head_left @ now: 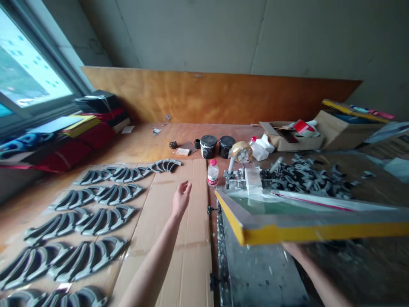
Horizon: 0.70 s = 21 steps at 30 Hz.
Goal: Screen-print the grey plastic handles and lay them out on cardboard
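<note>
My left hand point(182, 198) hangs over the bare part of the cardboard sheet point(179, 221), fingers loosely bent and nothing visible in them. Left of it, rows of grey fan-shaped parts with curved ribs point(107, 219) lie on the cardboard. My right hand point(290, 248) is mostly hidden beneath a yellow-edged screen printing frame point(277, 232); only the wrist area and forearm show. That frame is tilted up above a dark, paint-spotted board point(255, 273), its far end at a clamp stand point(236, 181). Whether my right fingers hold anything is hidden.
Past the cardboard stand a small red-capped bottle point(212, 174) and two black tubs point(208, 147). A tape roll point(241, 151) sits on the clamp stand. Many loose grey pieces point(309, 175) are heaped at right, before open cardboard boxes point(335, 130). Folded red material point(60, 151) lies by the window.
</note>
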Tool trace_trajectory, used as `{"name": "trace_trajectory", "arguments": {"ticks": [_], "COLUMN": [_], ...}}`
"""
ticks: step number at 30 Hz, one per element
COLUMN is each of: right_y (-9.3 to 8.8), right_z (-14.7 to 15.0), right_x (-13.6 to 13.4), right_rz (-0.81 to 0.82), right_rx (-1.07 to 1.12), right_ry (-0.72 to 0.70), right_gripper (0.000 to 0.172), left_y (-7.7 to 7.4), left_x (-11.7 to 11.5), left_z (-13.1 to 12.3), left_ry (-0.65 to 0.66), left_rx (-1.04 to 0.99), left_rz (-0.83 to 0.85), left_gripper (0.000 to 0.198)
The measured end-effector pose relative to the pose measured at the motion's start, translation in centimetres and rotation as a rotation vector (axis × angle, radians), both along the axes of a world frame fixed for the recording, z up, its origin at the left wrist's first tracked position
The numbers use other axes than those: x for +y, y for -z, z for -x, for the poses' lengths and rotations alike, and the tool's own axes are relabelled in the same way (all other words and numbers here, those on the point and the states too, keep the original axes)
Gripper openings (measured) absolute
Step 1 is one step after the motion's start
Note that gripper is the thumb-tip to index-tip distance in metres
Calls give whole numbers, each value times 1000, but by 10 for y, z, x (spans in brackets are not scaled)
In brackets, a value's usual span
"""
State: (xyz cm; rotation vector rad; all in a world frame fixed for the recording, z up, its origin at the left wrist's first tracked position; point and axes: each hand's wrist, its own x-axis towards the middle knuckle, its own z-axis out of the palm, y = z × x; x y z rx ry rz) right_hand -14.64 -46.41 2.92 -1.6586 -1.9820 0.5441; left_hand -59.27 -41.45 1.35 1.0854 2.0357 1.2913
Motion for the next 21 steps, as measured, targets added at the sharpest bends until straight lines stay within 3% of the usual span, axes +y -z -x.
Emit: {"name": "trace_trajectory", "arguments": {"ticks": [2, 4, 7, 11, 16, 21], "right_y": [23, 30, 20, 14, 35, 37], "right_z": [-6, -6, 3, 23, 38, 33], "right_x": [23, 35, 36, 32, 39, 41], "right_rz": [38, -2, -181, -260, -184, -155], "right_rx": [-6, -29, -61, -141, -250, -167], "right_ry": [-93, -219, -446, -810, -961, -962], "right_gripper": [31, 36, 36, 48, 49, 47], "left_y": [-32, -64, -105, -142, -163, -154], "left_x": [-24, -45, -71, -89, -91, -102], "left_z": [-30, -61, -103, -145, -164, -158], "left_ry": [19, 22, 14, -6, -64, -44], "left_rx": [-49, -156, -309, -425, -518, -481], "left_rz": [-64, -172, -319, -432, -421, -345], "left_gripper": [54, 48, 41, 46, 43, 46]}}
